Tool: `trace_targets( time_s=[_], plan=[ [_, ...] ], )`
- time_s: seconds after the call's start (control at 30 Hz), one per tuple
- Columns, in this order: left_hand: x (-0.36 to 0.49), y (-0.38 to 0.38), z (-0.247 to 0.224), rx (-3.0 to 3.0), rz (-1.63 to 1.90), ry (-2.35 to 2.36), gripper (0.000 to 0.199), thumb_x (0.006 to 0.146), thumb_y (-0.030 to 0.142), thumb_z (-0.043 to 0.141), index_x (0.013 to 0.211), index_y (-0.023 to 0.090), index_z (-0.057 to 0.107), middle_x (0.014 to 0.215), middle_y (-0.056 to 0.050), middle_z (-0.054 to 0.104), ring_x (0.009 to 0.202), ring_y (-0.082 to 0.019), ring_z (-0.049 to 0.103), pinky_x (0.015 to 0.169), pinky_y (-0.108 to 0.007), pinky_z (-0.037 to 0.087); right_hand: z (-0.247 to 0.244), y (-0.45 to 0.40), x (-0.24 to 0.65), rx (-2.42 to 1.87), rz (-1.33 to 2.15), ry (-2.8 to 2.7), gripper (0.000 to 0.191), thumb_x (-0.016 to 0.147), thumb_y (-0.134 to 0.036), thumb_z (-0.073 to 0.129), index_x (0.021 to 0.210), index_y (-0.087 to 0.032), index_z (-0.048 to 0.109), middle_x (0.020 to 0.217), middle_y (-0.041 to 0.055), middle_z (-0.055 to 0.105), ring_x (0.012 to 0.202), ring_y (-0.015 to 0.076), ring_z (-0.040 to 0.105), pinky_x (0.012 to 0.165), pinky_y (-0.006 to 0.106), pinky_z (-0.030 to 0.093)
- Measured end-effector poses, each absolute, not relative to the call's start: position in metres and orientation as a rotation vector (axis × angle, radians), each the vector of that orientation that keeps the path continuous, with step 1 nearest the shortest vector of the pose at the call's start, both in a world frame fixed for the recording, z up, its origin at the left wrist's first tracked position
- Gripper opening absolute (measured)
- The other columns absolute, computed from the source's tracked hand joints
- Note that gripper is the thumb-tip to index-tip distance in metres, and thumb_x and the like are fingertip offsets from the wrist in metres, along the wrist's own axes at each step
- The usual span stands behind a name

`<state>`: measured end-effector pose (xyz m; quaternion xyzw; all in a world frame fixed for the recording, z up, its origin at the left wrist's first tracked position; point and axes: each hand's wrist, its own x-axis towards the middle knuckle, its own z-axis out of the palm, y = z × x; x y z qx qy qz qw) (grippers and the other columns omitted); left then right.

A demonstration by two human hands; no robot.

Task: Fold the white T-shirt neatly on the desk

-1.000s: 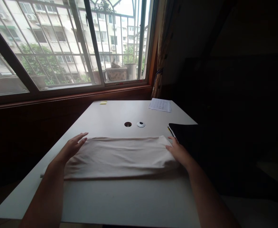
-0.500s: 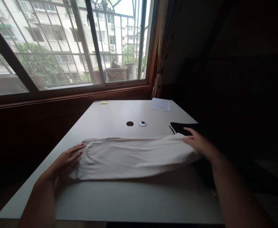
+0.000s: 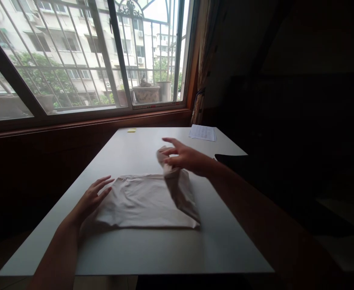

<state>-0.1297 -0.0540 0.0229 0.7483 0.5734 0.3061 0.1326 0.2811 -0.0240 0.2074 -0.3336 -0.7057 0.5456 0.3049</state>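
Note:
A pale, off-white piece of cloth [image 3: 143, 201], perhaps a garment, lies as a wrinkled strip across the white table [image 3: 140, 253]. My right hand [image 3: 184, 157] grips its right end and holds it raised, folded back over the middle; the lifted flap hangs down from my fingers, slightly blurred. My index finger points out to the left, away from the cloth. At the cloth's left end, my left hand [image 3: 96, 196] rests with its fingers stretched out and apart, beside or lightly on the edge. What kind of garment it is does not show.
Printed sheets [image 3: 203, 132] lie at the table's far right corner, and a small yellow note [image 3: 131, 130] at the far left. A black flat item [image 3: 230, 161] sits on the right edge. Beyond the table is a barred window [image 3: 83, 60] with a curtain [image 3: 199, 96].
My right hand has carried the cloth's right end up and to the left, over the middle. The strip lying on the table is shorter. My left hand has stayed near the left end.

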Motion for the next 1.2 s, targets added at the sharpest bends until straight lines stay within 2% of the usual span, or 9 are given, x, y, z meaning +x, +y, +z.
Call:
trace_targets(
  time_s=[0.1,0.17,0.3,0.43,0.53,0.77,0.9,1.03,1.2],
  plan=[
    [-0.132,-0.055,0.022,2.157,0.896,1.683,0.054,0.097,0.063,0.049,0.133,0.026,0.065,0.145,-0.008,0.056,0.135,-0.030,0.051,0.115,-0.048,0.041,0.189,-0.041,0.236,-0.609,1.629,-1.993,0.077,0.096,-0.036,0.064,0.158,-0.036,0.020,0.149,0.0120,0.049,0.089,0.0167,0.070,0.080,0.039,0.062],
    [-0.129,-0.056,0.024,2.153,0.866,1.682,0.054,0.096,0.063,0.049,0.131,0.025,0.066,0.142,-0.009,0.058,0.133,-0.030,0.053,0.115,-0.047,0.041,0.173,-0.049,0.232,-0.628,1.520,-2.093,0.062,0.100,-0.039,0.058,0.156,-0.036,0.029,0.150,0.0109,0.048,0.094,0.0178,0.070,0.081,0.039,0.062],
    [-0.125,-0.055,0.026,2.142,0.830,1.648,0.052,0.096,0.061,0.050,0.128,0.024,0.067,0.138,-0.010,0.061,0.126,-0.029,0.058,0.109,-0.043,0.047,0.127,-0.055,0.262,-1.067,0.993,-2.311,0.041,0.100,-0.037,0.054,0.140,-0.026,0.055,0.134,0.0095,0.061,0.112,0.0258,0.063,0.095,0.046,0.054],
    [-0.121,-0.053,0.024,2.149,0.836,1.596,0.049,0.097,0.058,0.050,0.128,0.023,0.067,0.136,-0.010,0.061,0.119,-0.028,0.063,0.098,-0.037,0.054,0.075,-0.066,0.295,-1.586,0.389,-2.425,0.049,0.095,-0.027,0.060,0.143,-0.020,0.054,0.142,0.0167,0.052,0.125,0.0362,0.050,0.102,0.055,0.046],
    [-0.117,-0.053,0.025,2.168,0.829,1.593,0.046,0.097,0.056,0.052,0.126,0.025,0.069,0.135,-0.009,0.061,0.115,-0.027,0.064,0.093,-0.035,0.056,0.047,-0.075,0.313,-1.739,0.225,-2.424,0.049,0.095,-0.033,0.060,0.143,-0.025,0.053,0.148,0.0143,0.047,0.125,0.0382,0.047,0.099,0.056,0.047],
    [-0.099,-0.064,0.044,2.102,0.665,1.420,0.037,0.098,0.051,0.052,0.113,0.026,0.076,0.117,-0.007,0.071,0.090,-0.024,0.069,0.077,-0.031,0.057,0.028,-0.063,0.366,-1.758,0.137,-2.401,0.041,0.099,-0.036,0.054,0.141,-0.038,0.057,0.158,0.0054,0.041,0.139,0.0372,0.037,0.107,0.058,0.040],
    [-0.083,-0.068,0.051,2.036,0.664,1.295,0.037,0.098,0.049,0.054,0.114,0.024,0.076,0.104,-0.008,0.076,0.097,-0.027,0.069,0.086,-0.036,0.055,0.029,-0.048,0.398,-1.820,0.061,-2.340,0.041,0.100,-0.028,0.049,0.139,-0.031,0.061,0.155,0.0087,0.045,0.138,0.0359,0.040,0.109,0.055,0.040],
    [-0.069,-0.064,0.044,2.057,0.769,1.279,0.037,0.099,0.049,0.054,0.112,0.022,0.076,0.102,-0.010,0.076,0.092,-0.025,0.069,0.082,-0.035,0.055,0.035,-0.054,0.405,-1.702,-0.017,-2.276,0.043,0.097,-0.012,0.042,0.131,-0.023,0.067,0.146,0.0115,0.054,0.135,0.0313,0.045,0.112,0.050,0.041],
    [-0.041,-0.047,0.043,2.279,0.850,1.303,0.033,0.101,0.047,0.054,0.107,0.023,0.076,0.098,-0.008,0.074,0.084,-0.022,0.065,0.076,-0.033,0.051,0.041,-0.092,0.366,-1.139,0.246,-2.494,0.034,0.098,-0.027,0.059,0.131,-0.025,0.066,0.140,0.0093,0.059,0.131,0.0271,0.051,0.112,0.045,0.044]
  ],
)
